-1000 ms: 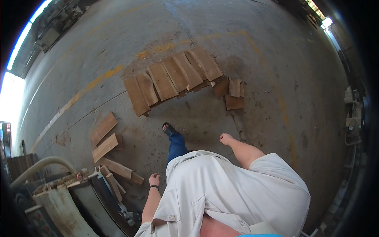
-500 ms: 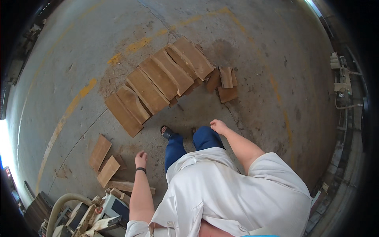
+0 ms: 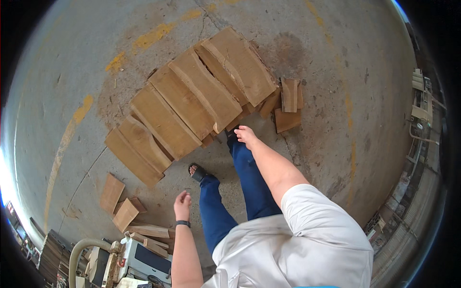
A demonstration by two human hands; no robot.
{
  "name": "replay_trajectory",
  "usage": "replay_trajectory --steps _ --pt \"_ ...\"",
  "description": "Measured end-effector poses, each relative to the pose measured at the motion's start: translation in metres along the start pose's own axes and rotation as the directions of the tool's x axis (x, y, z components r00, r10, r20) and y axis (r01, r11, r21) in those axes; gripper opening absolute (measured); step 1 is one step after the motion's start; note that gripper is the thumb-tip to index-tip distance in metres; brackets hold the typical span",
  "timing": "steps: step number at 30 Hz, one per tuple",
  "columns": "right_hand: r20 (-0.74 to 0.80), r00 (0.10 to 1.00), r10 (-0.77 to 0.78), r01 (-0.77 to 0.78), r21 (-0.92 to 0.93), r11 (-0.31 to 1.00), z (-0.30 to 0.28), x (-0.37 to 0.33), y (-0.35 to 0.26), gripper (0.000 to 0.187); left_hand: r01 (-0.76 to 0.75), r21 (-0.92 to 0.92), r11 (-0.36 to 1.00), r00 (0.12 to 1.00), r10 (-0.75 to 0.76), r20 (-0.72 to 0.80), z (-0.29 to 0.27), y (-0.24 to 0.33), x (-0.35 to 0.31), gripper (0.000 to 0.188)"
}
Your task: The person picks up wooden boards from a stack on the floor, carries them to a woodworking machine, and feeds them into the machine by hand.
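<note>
Recorded with clock face centred on the view. Noted row of boards [image 3: 185,103] at eleven o'clock, laid side by side, some overlapping, with lower pieces [image 3: 247,110] jutting from beneath near edge. Found small board pieces [image 3: 289,96] at two, on floor [image 3: 331,192], just beside row's right end. Located loose boards [image 3: 127,213] at eight, partly overlapping; machine [image 3: 150,261] at seven, just behind them, with hose [image 3: 81,243] on its left. Logged right hand [image 3: 246,136] near centre, left hand [image 3: 182,206] at seven, right of loose boards.
</note>
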State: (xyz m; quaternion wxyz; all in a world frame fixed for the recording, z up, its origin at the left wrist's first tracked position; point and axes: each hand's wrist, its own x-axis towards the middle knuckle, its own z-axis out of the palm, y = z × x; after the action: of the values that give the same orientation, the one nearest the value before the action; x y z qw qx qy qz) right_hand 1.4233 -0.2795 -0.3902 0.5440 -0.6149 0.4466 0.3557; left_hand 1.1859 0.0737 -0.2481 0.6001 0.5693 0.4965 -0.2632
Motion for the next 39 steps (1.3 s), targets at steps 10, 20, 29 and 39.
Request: replay_trajectory --steps 10,20,29,39 --pt "-0.144 0.964 0.225 -0.117 0.53 0.84 0.013 0.138 -0.035 0.065 0.055 0.17 0.984 0.985 -0.081 0.152 0.15 0.053 0.105 0.035" --pt "0.383 0.921 -0.069 -0.103 0.41 0.907 -0.028 0.037 -0.049 0.043 -0.04 0.111 0.993 0.996 0.031 0.08 0.235 0.167 0.215 0.053" --pt "-0.021 0.997 -0.077 0.08 0.293 0.953 -0.102 0.11 -0.078 0.038 -0.194 0.102 0.976 0.981 0.193 0.013 0.234 0.179 0.216 0.029" --pt "-0.028 0.994 0.106 -0.089 0.355 0.931 -0.136 0.183 -0.073 0.048 -0.23 0.212 0.95 0.973 0.22 0.068 0.225 0.161 0.233 0.036"
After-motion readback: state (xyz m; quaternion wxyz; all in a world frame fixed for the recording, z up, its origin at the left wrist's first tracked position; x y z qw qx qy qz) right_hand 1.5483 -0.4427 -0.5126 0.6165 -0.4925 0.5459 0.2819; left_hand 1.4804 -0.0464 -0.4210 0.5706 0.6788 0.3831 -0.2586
